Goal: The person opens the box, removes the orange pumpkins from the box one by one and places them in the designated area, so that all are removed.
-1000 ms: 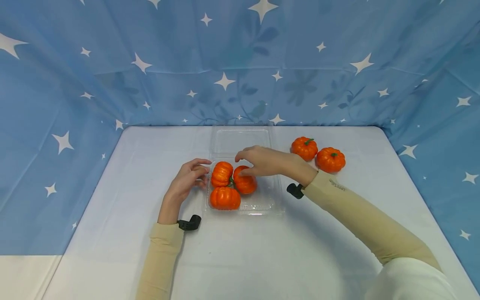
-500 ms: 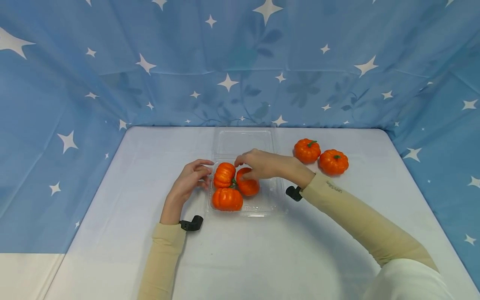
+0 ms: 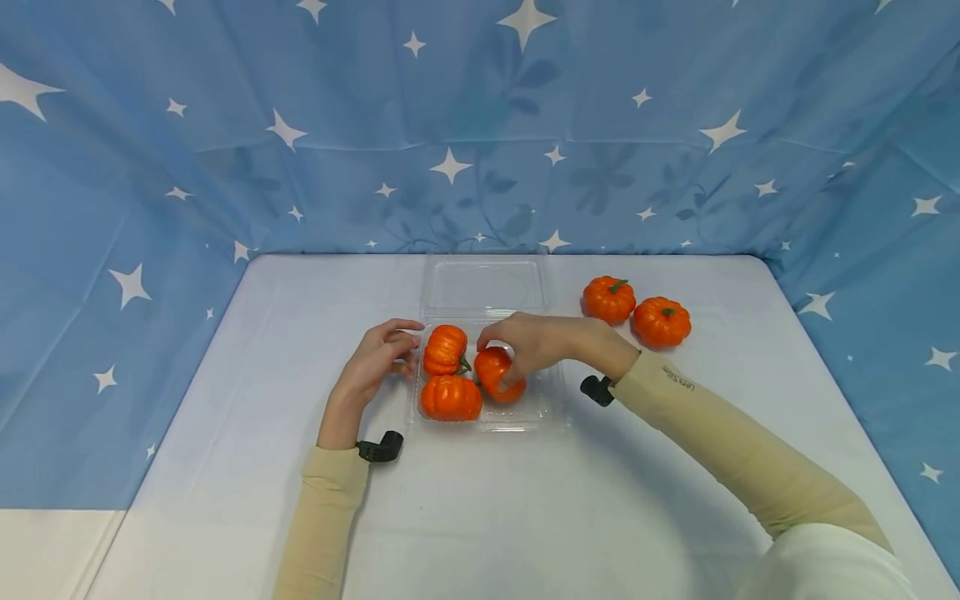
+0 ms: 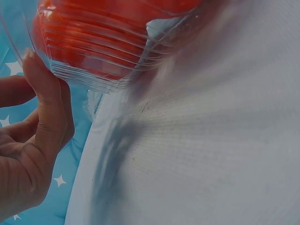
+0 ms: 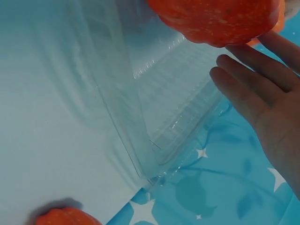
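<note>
A clear plastic box (image 3: pixel 536 408) stands mid-table with its lid folded back, holding three orange pumpkins. Two of them, an upper-left pumpkin (image 3: pixel 445 350) and a lower-left pumpkin (image 3: pixel 451 398), sit at the box's left side. My right hand (image 3: pixel 536 342) grips the third pumpkin (image 3: pixel 495 371) from above, inside the box to their right; the right wrist view has fingers on this pumpkin (image 5: pixel 220 18). At the box's left wall, my left hand (image 3: pixel 378 358) has its fingers loosely bent; in the left wrist view a fingertip of this hand (image 4: pixel 40 108) touches the clear wall (image 4: pixel 93 77).
Two more orange pumpkins, a left one (image 3: pixel 609 300) and a right one (image 3: pixel 661 322), lie at the back right of the white table (image 3: pixel 450 517). The clear lid (image 3: pixel 486 285) lies behind the box. A blue starry curtain (image 3: pixel 480 125) surrounds the table's back and sides.
My right hand and the third pumpkin have shifted slightly right and toward the front, leaving a wider gap from the upper-left pumpkin. The left hand stays at the box's left wall.
</note>
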Tool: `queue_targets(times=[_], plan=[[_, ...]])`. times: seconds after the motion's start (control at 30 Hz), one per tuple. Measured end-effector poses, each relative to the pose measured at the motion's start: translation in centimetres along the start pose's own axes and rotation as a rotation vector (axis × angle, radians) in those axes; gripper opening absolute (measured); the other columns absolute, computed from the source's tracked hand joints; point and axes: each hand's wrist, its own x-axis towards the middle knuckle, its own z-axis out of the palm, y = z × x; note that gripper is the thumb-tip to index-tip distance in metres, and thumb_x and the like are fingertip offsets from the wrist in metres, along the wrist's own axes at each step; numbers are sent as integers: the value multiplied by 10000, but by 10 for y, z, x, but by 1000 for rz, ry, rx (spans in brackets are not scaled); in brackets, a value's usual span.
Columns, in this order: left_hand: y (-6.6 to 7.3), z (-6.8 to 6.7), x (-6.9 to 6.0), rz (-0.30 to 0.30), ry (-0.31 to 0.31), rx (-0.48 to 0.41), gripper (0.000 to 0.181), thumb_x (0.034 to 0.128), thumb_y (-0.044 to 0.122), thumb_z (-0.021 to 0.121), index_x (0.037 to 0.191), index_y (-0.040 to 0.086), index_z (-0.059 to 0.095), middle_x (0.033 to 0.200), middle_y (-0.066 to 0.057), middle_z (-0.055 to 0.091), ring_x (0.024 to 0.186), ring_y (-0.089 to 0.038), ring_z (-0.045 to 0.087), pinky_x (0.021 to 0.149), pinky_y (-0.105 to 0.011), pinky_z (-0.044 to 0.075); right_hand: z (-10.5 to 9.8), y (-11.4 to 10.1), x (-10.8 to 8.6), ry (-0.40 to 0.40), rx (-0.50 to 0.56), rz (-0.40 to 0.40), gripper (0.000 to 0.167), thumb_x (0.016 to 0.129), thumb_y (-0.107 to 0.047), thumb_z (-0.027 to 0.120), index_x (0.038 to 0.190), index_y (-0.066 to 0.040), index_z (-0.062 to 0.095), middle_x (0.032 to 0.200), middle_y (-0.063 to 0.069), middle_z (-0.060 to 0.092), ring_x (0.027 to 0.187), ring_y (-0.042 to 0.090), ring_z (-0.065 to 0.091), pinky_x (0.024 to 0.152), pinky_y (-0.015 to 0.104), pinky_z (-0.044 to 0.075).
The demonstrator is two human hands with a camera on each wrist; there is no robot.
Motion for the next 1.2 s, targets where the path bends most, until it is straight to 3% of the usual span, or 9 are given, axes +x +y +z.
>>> queue_targets(times=[0.27,0.57,0.87,1.2], plan=[[0,2,0,-2,1,5,368,1034,86,530,1379,-42,532,825,-58,639,630,-144,571,568,-250,557,4,2,-2,-15,48,-20,562,844,-225,845,1293,-130,521,1189,11,611,1097,190,552,980,333,525],[2,3,1,-1,-2,-1,371,1033,89,538,1380,-42,534,819,-50,642,626,-143,572,572,-255,555,9,8,-10,-60,28,77,807,831,-276,849,1517,-111,456,1395,33,574,1269,232,517,1108,436,476],[-2,2,2,-5,0,3,404,1037,136,583,1396,-41,526,799,-44,634,631,-143,568,570,-255,556,13,16,-22,-40,20,70,759,829,-240,856,1465,-52,488,1316,36,609,1203,226,550,1068,421,503],[-3,-1,3,-7,2,10,404,1036,139,584,1395,-38,525,790,-39,634,631,-144,565,575,-257,557,19,14,-29,-32,6,154,836,832,-184,856,1520,-28,407,1403,85,557,1280,262,509,1099,453,494]])
